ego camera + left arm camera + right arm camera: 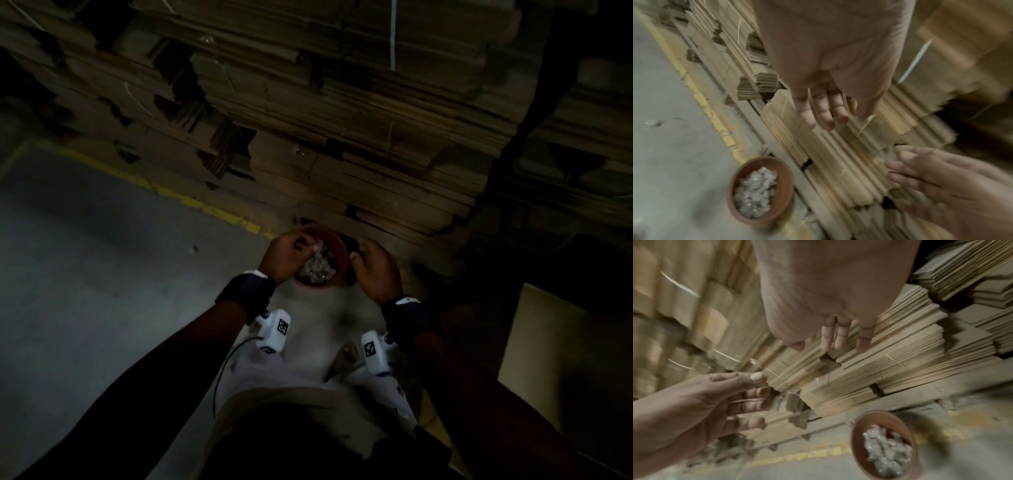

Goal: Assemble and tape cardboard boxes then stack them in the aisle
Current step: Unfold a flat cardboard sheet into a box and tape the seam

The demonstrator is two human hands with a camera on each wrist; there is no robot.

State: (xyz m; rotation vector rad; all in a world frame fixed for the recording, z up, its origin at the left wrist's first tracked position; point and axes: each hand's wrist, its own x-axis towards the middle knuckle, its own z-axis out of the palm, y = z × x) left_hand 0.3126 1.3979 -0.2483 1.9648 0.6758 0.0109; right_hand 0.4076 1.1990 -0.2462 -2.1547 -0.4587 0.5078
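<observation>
Standing before the stacked flat cardboard boxes [342, 113], still bundled with thin string, on the far side of the grey floor [85, 274]. Judging the task as barely begun: no box opened, none taped, no assembled pile in sight, tape itself not seen. Left hand [824, 100] hanging with fingers loosely spread, a thin strand lying across them, whether pinched cannot be told. Right hand [840, 331] also relaxed and holding nothing. Counting: two hands, one round brown bowl [760, 190] of pale crumpled bits on the floor near the stack, one yellow floor line [205, 209], flat boxes too many to count.
</observation>
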